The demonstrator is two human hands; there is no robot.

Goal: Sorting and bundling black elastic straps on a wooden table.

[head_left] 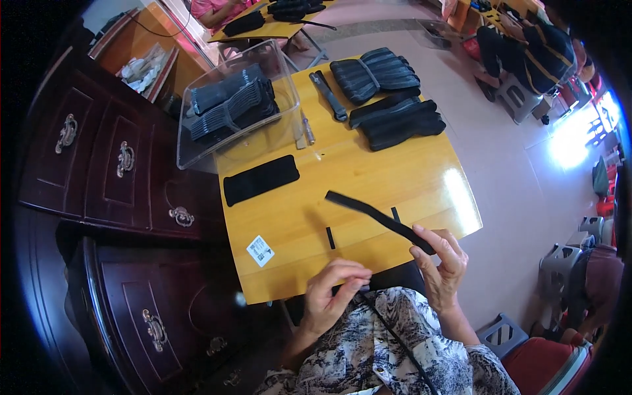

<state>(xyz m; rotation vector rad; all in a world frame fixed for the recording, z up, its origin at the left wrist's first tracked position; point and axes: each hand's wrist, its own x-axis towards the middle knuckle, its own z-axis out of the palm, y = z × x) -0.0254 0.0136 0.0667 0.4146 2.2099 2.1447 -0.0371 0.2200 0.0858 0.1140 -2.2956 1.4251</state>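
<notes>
My right hand (440, 263) pinches one end of a black fabric strap (368, 210); its free end reaches up and left over the yellow table (342, 178). At the near edge, my left hand (334, 293) has thumb and fingers pressed together; something small and dark shows there, too hidden to name. Two short black strips (330, 238) are on the table just beyond my hands. Farther left lies a flat stack of black straps (261, 180). A white printed label (261, 251) is at the table's left side.
A clear plastic bin (289, 99) with bundled dark straps stands at the far left. Strap bundles (375, 76) lie at the back, near a small screwdriver (309, 131). Dark wooden drawers (125, 158) flank the table's left. Other people sit at tables beyond; grey stools (517, 99) stand right.
</notes>
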